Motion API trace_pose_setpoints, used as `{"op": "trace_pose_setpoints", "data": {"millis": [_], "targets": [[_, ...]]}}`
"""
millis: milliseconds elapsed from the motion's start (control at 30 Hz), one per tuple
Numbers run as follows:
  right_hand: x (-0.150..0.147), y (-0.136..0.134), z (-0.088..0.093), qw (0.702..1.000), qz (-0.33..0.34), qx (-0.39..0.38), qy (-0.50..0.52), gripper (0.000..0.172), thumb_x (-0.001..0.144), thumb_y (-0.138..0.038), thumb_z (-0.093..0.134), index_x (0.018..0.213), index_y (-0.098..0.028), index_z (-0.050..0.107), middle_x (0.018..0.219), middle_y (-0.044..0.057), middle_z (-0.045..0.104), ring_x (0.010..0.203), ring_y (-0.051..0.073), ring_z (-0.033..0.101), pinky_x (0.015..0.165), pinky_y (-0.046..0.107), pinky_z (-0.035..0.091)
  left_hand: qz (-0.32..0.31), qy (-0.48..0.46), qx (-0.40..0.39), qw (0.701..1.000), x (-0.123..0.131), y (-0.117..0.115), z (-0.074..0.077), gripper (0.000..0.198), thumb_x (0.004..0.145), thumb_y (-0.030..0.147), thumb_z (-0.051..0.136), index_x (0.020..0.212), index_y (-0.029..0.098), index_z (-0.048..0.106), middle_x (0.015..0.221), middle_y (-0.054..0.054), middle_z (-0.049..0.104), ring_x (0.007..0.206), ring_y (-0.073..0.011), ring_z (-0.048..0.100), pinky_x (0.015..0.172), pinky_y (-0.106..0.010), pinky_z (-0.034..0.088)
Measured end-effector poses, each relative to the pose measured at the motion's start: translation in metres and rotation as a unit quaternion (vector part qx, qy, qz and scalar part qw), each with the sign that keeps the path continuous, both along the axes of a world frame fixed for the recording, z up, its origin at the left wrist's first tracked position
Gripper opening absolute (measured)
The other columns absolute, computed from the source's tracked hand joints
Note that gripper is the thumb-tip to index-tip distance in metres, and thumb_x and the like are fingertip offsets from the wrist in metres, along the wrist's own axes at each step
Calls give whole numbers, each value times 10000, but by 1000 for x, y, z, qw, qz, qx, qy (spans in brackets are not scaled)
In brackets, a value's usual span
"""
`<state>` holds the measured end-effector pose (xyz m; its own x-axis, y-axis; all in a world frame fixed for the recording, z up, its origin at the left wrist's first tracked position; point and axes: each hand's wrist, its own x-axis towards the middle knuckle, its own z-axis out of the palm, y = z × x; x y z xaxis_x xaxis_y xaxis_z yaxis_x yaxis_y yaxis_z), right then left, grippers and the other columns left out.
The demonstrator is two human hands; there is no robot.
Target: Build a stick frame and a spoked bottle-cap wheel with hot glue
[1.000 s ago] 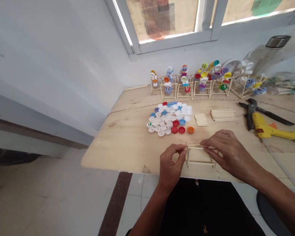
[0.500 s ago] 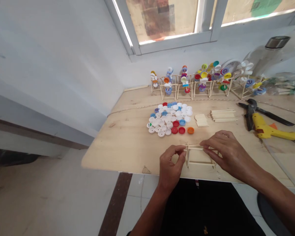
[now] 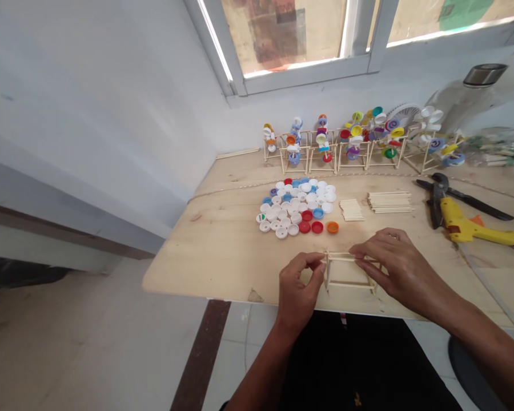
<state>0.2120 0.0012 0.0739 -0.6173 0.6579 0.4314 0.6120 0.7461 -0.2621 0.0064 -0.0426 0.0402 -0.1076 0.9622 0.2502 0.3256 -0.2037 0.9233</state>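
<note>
Wooden stick frame held between two bare hands at the near edge of a bench [image 3: 214, 245]. The frame [image 3: 351, 284] stands directly in front of the person; its lower bar and parts of its uprights show, while the right hand covers much of the far corner. The left hand [image 3: 297, 285] has its grip nearly closed, thumb and forefinger pinching the left end of the upper crossbar [image 3: 341, 259]; the right hand [image 3: 388, 261] has a similarly narrow grip on the same bar farther right. The step in hand appears to be aligning or steadying this bar; whether it is fixed cannot be told. The next move would seem to call for light, even pressure, so that the thin joints are not skewed. Containers: at the back right, a clear bottle [image 3: 456, 105] has a metallic lid, its contents indistinct; beside it, a transparent plastic bag [image 3: 497, 140] encloses stick-like pieces. Bottle caps [image 3: 293, 208], many hollow side up, lie beyond the frame, left of short sticks [image 3: 352, 210] and longer sticks [image 3: 389, 202]. A yellow glue gun [image 3: 458, 225] lies to the right.
</note>
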Motion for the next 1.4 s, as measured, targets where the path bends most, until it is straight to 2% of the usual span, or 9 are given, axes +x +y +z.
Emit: {"op": "trace_pose_setpoints", "data": {"millis": [267,433,567,733,833,967,1067,1233,1400], "targets": [[-1,0,0,1000,-5,-3,4,104,922,-197,493,966,-203,587,891,35,715,765,150,635,879,387,364,-1,-10,9,1000,1,1,0,145,826,210,593,923,170,693,769,-19,678,715,-136,608,713,-255,494],[2,-2,8,999,-9,-6,32,101,913,-211,518,987,-214,585,891,11,715,791,151,645,880,378,387,4,-8,6,1000,0,0,0,138,825,205,592,919,170,688,774,-18,682,710,-133,607,715,-256,493],[20,-5,14,991,-68,-53,97,114,890,-333,548,937,-259,620,883,-10,712,834,162,654,822,334,452,13,-9,-3,1000,-2,-3,-3,147,827,210,587,929,171,685,775,-20,677,717,-139,607,714,-261,491],[49,-14,0,945,-252,-139,158,304,773,-567,598,859,-287,678,869,0,727,756,208,675,739,355,515,13,-9,-30,999,-3,-7,-9,150,822,197,577,926,163,679,767,-20,669,721,-139,599,716,-263,480],[53,-25,-9,898,-330,-200,210,398,696,-657,607,820,-288,691,911,12,730,833,260,678,822,425,505,9,-6,-53,999,-2,-10,-13,165,817,183,567,943,159,672,788,-24,673,733,-139,601,723,-267,474],[48,-39,-17,848,-396,-239,259,413,707,-650,588,877,-284,679,991,23,714,944,284,648,918,476,457,-2,-4,-78,997,-1,-13,-17,175,816,189,555,952,155,661,802,-31,672,744,-145,614,731,-276,483],[50,-42,-26,850,-419,-221,231,417,724,-635,563,883,-266,675,967,43,708,862,269,657,831,452,496,-11,1,-96,995,-1,-14,-19,170,814,203,558,946,154,655,831,-42,679,767,-154,629,754,-287,496],[57,-40,-41,862,-412,-206,212,353,710,-550,563,857,-238,636,837,49,692,715,221,653,553,313,503,-18,22,-113,993,2,-15,-19,177,812,222,564,957,161,645,866,-49,686,803,-165,641,787,-300,504],[52,-43,-47,882,-377,-193,208,241,774,-453,513,828,-233,596,799,20,663,679,172,631,560,261,486,-16,29,-125,992,7,-15,-17,170,812,214,555,952,159,634,858,-49,682,808,-167,640,796,-302,502]]}}
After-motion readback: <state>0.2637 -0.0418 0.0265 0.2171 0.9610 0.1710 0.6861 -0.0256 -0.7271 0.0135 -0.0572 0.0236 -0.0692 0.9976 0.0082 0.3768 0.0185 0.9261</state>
